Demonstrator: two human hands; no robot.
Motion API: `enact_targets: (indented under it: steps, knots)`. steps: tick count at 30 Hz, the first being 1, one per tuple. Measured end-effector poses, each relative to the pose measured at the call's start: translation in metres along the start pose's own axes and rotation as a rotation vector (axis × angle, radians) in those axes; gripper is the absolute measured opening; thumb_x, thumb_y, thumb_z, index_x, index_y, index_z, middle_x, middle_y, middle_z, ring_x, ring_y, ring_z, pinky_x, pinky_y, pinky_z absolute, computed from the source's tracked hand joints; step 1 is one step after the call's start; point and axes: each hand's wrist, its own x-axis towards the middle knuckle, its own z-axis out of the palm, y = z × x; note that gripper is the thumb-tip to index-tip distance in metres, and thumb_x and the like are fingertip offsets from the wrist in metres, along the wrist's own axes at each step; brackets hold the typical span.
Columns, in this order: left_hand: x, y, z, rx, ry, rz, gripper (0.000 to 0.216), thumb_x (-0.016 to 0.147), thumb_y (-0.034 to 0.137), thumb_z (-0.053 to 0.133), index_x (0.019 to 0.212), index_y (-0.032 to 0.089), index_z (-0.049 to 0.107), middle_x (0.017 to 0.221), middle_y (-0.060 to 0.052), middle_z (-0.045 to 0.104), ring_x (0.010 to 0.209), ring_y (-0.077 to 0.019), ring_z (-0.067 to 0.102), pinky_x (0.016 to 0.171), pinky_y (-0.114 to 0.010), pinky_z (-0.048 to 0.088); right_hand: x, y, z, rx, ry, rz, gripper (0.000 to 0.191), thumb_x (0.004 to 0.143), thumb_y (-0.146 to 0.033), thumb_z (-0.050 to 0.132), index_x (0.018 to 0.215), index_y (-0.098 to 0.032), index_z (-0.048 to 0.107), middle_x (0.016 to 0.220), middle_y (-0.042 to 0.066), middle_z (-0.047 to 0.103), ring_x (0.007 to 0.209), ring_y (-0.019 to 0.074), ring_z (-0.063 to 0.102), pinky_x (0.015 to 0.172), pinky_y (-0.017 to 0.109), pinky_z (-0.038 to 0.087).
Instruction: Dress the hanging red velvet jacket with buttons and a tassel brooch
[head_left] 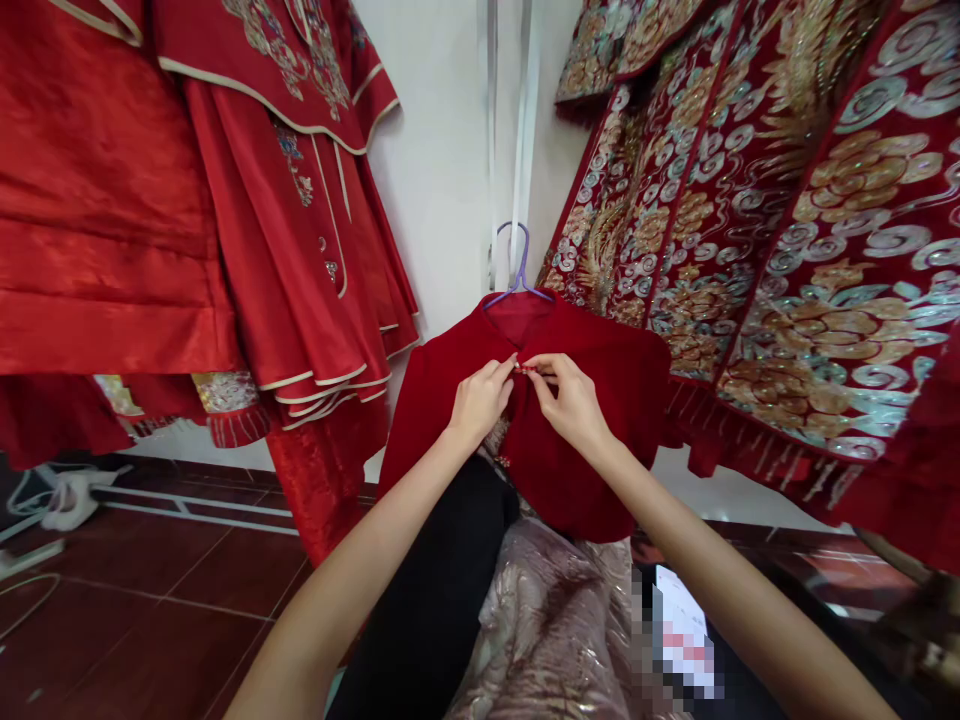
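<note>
A dark red velvet jacket [600, 400] hangs on a purple hanger [516, 268] in front of me, at the centre of the view. My left hand [480, 398] pinches the left front edge near the collar. My right hand [566, 395] pinches the right front edge. The fingertips of both hands meet at a small fastening [527, 369] on the jacket's front. Both hands are closed on the cloth.
Red satin garments [247, 200] hang at the left and heavily embroidered red and gold robes [787, 220] at the right. A white wall [442, 170] stands behind. Pale beige fabric [555, 620] and black cloth [442, 590] lie below. White items [67, 498] lie on the dark red tiled floor [150, 600].
</note>
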Motion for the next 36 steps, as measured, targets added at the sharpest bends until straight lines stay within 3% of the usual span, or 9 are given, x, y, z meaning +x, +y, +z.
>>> enact_targets:
  steps: [5, 9, 14, 24, 36]
  knots:
    - [-0.003, -0.001, -0.002, 0.014, 0.022, 0.052, 0.036, 0.093, 0.024, 0.046, 0.127, 0.023, 0.058, 0.097, -0.005, 0.064, 0.089, -0.0166, 0.062, 0.076, -0.025, 0.050, 0.003, 0.004, 0.003, -0.023, 0.025, -0.010, 0.015, 0.091, -0.021, 0.046, 0.099, -0.019, 0.059, 0.100, 0.008, 0.062, 0.088, 0.0193, 0.062, 0.082, 0.036, 0.055]
    - [-0.006, 0.000, -0.001, -0.158, 0.119, 0.074, 0.033, 0.088, 0.021, 0.052, 0.120, 0.019, 0.062, 0.094, -0.005, 0.063, 0.088, -0.0150, 0.060, 0.079, -0.025, 0.050, 0.006, 0.003, 0.003, -0.024, 0.040, -0.018, 0.015, 0.090, -0.019, 0.047, 0.099, -0.019, 0.059, 0.099, 0.008, 0.061, 0.087, 0.0187, 0.062, 0.082, 0.036, 0.056]
    - [-0.005, 0.007, 0.000, -0.361, 0.178, 0.004, 0.028, 0.088, 0.031, 0.055, 0.110, 0.018, 0.066, 0.084, -0.002, 0.059, 0.072, -0.0106, 0.058, 0.068, -0.022, 0.050, 0.006, 0.001, 0.002, -0.021, 0.032, -0.003, 0.014, 0.090, -0.020, 0.049, 0.098, -0.017, 0.060, 0.097, 0.008, 0.061, 0.086, 0.0176, 0.063, 0.079, 0.034, 0.057]
    - [0.004, 0.014, -0.014, -0.287, 0.073, -0.037, 0.015, 0.086, 0.027, 0.056, 0.095, 0.020, 0.066, 0.085, -0.001, 0.062, 0.075, -0.0117, 0.059, 0.067, -0.022, 0.048, 0.004, -0.003, 0.003, 0.001, 0.056, 0.030, 0.014, 0.088, -0.021, 0.054, 0.098, -0.016, 0.061, 0.098, 0.008, 0.060, 0.087, 0.0172, 0.063, 0.077, 0.033, 0.059]
    - [0.018, 0.006, -0.027, -0.154, -0.049, 0.120, 0.009, 0.084, 0.022, 0.056, 0.084, 0.019, 0.064, 0.082, -0.001, 0.061, 0.074, -0.0122, 0.056, 0.060, -0.022, 0.038, 0.006, 0.004, -0.003, 0.087, 0.015, 0.058, 0.016, 0.085, -0.029, 0.061, 0.095, -0.018, 0.066, 0.096, 0.006, 0.064, 0.086, 0.0175, 0.066, 0.079, 0.034, 0.060]
